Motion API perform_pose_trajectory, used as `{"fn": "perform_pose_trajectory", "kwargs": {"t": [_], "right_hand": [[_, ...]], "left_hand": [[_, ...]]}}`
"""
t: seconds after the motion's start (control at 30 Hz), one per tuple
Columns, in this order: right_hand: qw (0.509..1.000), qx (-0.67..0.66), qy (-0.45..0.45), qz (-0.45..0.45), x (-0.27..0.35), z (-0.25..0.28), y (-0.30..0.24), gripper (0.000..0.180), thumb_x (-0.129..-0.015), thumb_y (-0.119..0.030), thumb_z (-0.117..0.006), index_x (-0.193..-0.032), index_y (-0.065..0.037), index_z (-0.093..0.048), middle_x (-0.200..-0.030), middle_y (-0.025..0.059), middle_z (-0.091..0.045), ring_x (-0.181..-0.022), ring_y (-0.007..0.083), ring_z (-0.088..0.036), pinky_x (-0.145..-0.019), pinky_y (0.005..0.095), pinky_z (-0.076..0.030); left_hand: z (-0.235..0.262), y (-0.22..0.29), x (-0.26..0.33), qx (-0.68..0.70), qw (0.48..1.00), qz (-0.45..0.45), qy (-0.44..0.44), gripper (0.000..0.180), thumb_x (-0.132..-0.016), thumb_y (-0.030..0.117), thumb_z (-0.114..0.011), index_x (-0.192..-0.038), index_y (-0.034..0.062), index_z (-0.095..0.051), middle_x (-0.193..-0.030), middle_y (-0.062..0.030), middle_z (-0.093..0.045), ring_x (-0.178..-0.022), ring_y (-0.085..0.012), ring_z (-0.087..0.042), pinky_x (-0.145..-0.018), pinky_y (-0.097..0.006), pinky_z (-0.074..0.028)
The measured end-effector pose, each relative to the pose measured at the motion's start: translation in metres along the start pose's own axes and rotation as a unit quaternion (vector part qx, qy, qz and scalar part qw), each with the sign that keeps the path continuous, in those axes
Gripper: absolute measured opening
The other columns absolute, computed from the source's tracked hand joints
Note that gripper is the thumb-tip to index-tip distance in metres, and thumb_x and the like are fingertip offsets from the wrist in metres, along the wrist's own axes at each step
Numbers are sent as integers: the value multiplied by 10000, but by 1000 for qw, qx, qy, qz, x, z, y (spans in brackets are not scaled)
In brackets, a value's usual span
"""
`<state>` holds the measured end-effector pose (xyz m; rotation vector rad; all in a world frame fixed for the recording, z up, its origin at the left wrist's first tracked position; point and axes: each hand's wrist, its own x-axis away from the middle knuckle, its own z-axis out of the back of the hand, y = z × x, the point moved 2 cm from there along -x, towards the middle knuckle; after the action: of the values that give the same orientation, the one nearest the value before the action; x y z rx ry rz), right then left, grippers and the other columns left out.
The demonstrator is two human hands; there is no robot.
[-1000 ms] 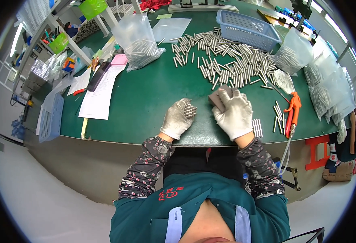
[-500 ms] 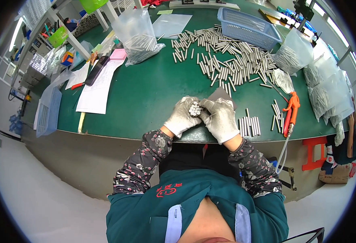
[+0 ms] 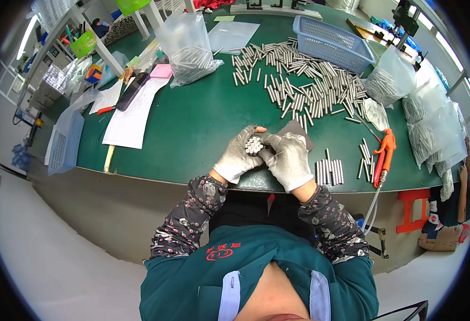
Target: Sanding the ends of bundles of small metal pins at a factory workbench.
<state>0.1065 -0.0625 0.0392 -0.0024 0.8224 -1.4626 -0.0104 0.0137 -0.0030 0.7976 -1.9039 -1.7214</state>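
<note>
My left hand (image 3: 237,155), in a worn white-grey glove, is closed around a bundle of short metal pins (image 3: 253,145), whose round ends point up at me. One bare fingertip sticks out of this glove. My right hand (image 3: 289,158), also gloved, has its fingers curled in against the bundle's right side; its fingertips are partly hidden. From behind the right hand shows a dark grey sheet (image 3: 301,135); whether the hand touches it I cannot tell. Right of that hand, a row of metal pins (image 3: 329,170) lies near the table's front edge.
A large heap of metal pins (image 3: 315,80) spreads before a blue plastic basket (image 3: 331,43). An orange air gun (image 3: 386,147) with a hose lies at the right, near bags of pins (image 3: 433,134). Papers (image 3: 133,117) and another bag of pins (image 3: 186,53) are on the left.
The bundle's pin ends now face me more fully, and the left fingers have opened slightly around the top. The whole view has shifted a little.
</note>
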Motion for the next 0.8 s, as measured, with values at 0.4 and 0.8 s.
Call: {"fn": "perform_pose_trajectory", "kwargs": {"t": [0.4,0.8], "right_hand": [[998,47,34,41,-11,22,-6,152,-681,-143,-664,-827,-102,-651,-645,50,-570,-671,236,-538,-692,360,-392],[933,187,-187,243,-53,9,-16,134,-706,-152,-571,-809,-157,-656,-733,31,-591,-790,207,-549,-686,329,-396]], "left_hand": [[0,0,-1,-7,1000,24,3,707,-628,-94,-685,-1256,85,-415,-1076,-10,-529,-942,-98,-509,-858,-228,-411],[4,-4,-6,-99,993,-62,12,1042,-594,-18,-696,-1426,81,-77,-1170,-32,-510,-1000,-121,-508,-902,-236,-390]]}}
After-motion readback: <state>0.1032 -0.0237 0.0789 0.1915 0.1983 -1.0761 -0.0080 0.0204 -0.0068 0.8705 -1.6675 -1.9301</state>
